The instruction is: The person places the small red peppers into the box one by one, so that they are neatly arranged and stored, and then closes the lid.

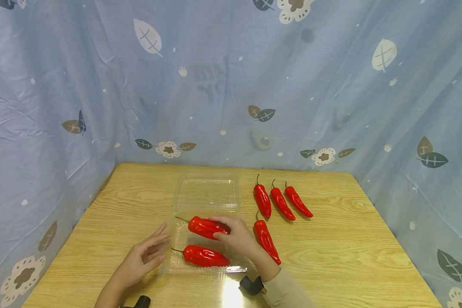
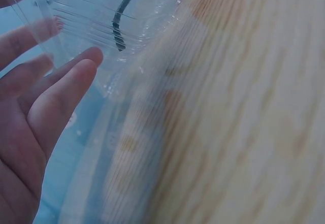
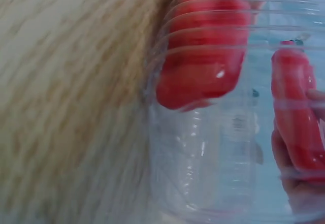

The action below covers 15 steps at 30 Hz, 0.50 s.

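A clear plastic clamshell box (image 1: 179, 239) lies with its lid folded back. My right hand (image 1: 239, 236) grips a red chili pepper (image 1: 205, 227) by its pointed end, thumb and fingers on either side, over the back half of the box. Its stem points left. Along the front of the box lies a second red pepper (image 1: 205, 256), also stem to the left; the right wrist view shows this pepper (image 3: 203, 76) through the ribbed wall. Beside the box's left wall is my left hand (image 1: 141, 258), fingers loosely extended and holding nothing; whether they touch the plastic is unclear.
Several more red peppers lie right of the box: one pepper (image 1: 266, 239) close to my right forearm, others such as this pepper (image 1: 282, 204) farther back. The transparent lid (image 1: 208, 193) spreads behind the box. A blue patterned curtain (image 1: 223, 107) surrounds the wooden table (image 1: 331, 248).
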### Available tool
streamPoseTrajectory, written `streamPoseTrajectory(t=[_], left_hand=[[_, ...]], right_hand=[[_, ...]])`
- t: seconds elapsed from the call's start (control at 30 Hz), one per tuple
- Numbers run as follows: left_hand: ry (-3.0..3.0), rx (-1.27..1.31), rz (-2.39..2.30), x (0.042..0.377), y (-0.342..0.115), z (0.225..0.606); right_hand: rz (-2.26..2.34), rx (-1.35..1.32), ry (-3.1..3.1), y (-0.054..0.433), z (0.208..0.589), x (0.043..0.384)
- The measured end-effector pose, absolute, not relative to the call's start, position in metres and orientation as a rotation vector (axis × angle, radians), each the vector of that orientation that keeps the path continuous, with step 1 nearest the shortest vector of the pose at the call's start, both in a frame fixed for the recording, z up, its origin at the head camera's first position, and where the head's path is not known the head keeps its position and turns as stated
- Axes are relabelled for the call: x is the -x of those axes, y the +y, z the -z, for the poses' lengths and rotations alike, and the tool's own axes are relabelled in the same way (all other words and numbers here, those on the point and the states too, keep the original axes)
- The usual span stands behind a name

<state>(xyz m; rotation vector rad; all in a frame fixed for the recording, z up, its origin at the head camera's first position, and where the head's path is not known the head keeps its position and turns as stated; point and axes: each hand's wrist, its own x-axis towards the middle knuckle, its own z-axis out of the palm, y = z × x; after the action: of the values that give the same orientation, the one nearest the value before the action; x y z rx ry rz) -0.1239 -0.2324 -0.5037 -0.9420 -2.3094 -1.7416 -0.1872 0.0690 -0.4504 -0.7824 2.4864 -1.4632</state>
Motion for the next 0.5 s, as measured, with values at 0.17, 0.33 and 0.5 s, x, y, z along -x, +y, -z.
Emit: streamPoseTrajectory(t=[0.17,0.33,0.5], left_hand=[[-2.314,0.944,1.736,0.1242,-0.2319,0.5049],[-2.324,0.932,1.756,0.1239,-0.2314,0.5035],[-2.327,0.928,1.762,0.1244,-0.2313,0.5023]], right_hand=[[1.436,0.775,2.468,0.0671,0.4523,0.1873],[1.374,0.742,2.472,0.0657,0.4554,0.1875],[1.337,0.719,2.468,0.0643,0.4575,0.1886]])
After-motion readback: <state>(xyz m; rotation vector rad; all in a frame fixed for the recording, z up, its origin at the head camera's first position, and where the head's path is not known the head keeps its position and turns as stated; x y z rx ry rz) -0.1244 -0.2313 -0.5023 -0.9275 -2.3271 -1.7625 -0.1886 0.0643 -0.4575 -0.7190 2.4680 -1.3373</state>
